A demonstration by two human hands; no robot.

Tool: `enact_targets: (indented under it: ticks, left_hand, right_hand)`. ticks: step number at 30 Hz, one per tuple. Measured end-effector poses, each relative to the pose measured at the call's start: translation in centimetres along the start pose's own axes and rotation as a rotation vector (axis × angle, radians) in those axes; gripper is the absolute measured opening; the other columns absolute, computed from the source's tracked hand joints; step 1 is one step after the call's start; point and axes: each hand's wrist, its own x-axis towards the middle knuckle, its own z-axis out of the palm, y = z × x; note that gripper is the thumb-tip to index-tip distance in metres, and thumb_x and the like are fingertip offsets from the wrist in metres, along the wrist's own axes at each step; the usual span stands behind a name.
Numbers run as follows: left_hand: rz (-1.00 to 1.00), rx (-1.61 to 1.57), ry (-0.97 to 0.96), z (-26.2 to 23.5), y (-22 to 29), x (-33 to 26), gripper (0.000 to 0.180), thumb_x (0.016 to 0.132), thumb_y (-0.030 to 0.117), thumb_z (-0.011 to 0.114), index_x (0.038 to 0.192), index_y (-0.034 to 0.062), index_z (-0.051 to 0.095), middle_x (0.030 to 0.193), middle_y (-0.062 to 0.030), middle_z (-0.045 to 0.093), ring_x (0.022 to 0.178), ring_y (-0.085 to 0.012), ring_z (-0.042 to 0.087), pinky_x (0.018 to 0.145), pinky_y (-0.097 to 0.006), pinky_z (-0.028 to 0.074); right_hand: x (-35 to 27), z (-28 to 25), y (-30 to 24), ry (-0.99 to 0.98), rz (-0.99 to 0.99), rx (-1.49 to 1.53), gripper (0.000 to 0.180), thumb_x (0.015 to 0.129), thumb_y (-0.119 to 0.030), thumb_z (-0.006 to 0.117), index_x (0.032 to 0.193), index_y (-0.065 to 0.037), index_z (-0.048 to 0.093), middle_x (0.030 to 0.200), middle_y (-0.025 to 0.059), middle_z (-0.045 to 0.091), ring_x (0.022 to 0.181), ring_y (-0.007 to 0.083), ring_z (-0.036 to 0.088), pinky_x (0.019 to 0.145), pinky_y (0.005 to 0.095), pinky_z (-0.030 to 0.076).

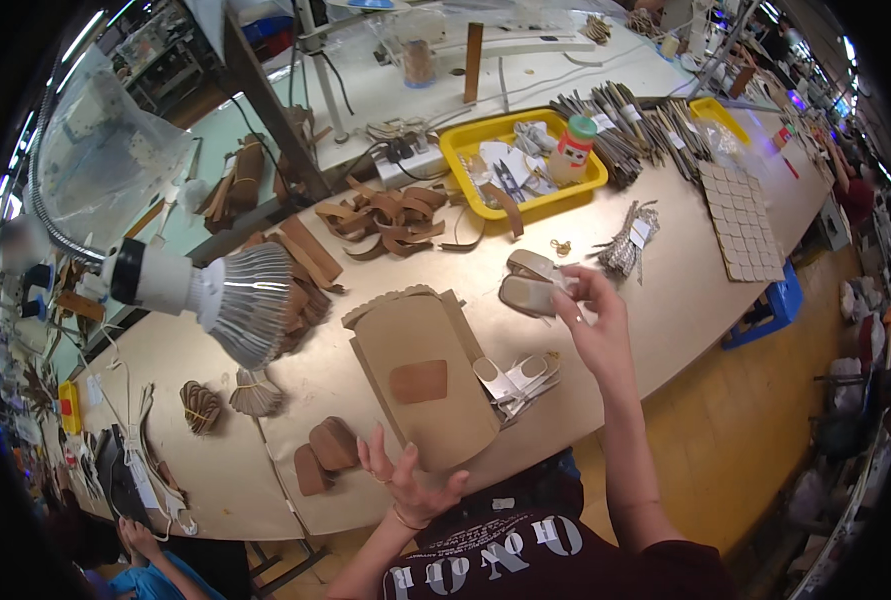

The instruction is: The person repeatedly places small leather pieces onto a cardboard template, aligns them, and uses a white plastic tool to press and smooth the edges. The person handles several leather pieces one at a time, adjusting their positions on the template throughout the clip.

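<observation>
My right hand [597,318] reaches over the table, thumb and fingers closed on the edge of a pale, rounded flat piece [531,294]. Beside it lies a similar piece with a tan rim [532,264]. My left hand [406,482] holds nothing; its fingers are spread near the front edge of a brown cardboard sheet [420,325]. On that sheet rests a reddish-brown leather patch [419,381]. White strap-like pieces with oval ends [513,383] lie at the sheet's right side. Stacked brown leather pieces [332,443] are to the left of my left hand.
A lamp [240,305] hangs over the left side. Behind the sheet are loose brown strips [390,220] and a yellow tray [455,160] with a green-capped bottle [572,150]. Strip bundles [605,130] lie farther right. Another person's hands [140,538] show at lower left.
</observation>
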Motion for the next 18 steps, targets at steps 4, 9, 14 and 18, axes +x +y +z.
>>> enact_targets:
  ticks: [4,9,14,18]
  left_hand:
    - [-0.103,-0.050,0.002,0.2,-0.3,0.5,0.065,0.087,0.053,0.058,0.127,0.0043,0.043,0.143,-0.0320,0.030,0.134,-0.0463,0.031,0.109,-0.060,0.019]
    - [-0.222,-0.090,-0.015,-0.7,-0.9,1.0,0.054,0.092,0.044,0.055,0.122,-0.0008,0.048,0.146,-0.0320,0.027,0.135,-0.0466,0.029,0.110,-0.057,0.022]
    - [-0.224,-0.037,-0.007,-1.6,-2.0,2.7,0.045,0.096,0.033,0.047,0.125,-0.0016,0.045,0.145,-0.0297,0.028,0.135,-0.0454,0.033,0.110,-0.053,0.028]
    - [-0.313,-0.151,-0.018,-2.4,-2.2,4.6,0.039,0.092,0.027,0.055,0.119,-0.0022,0.055,0.135,-0.0276,0.046,0.127,-0.0423,0.044,0.107,-0.048,0.034]
  right_hand:
    - [0.1,0.3,1.7,0.263,-0.137,-0.663,0.039,0.086,-0.024,0.068,0.117,-0.003,0.060,0.112,0.0132,0.055,0.111,0.0305,0.051,0.096,0.0416,0.034]
    - [-2.2,-0.2,0.8,-0.193,0.053,-0.398,0.041,0.086,-0.028,0.069,0.120,-0.006,0.059,0.112,0.0126,0.060,0.109,0.0286,0.053,0.094,0.0421,0.036]
    - [-4.1,1.0,-0.9,-0.608,-0.063,-0.584,0.046,0.084,-0.028,0.070,0.124,-0.009,0.057,0.108,0.0109,0.064,0.106,0.0279,0.054,0.092,0.0401,0.037]
    - [-4.3,2.8,-1.7,-0.674,-0.114,-0.665,0.051,0.082,-0.025,0.072,0.127,-0.009,0.055,0.101,0.0072,0.066,0.103,0.0260,0.053,0.095,0.0385,0.035]
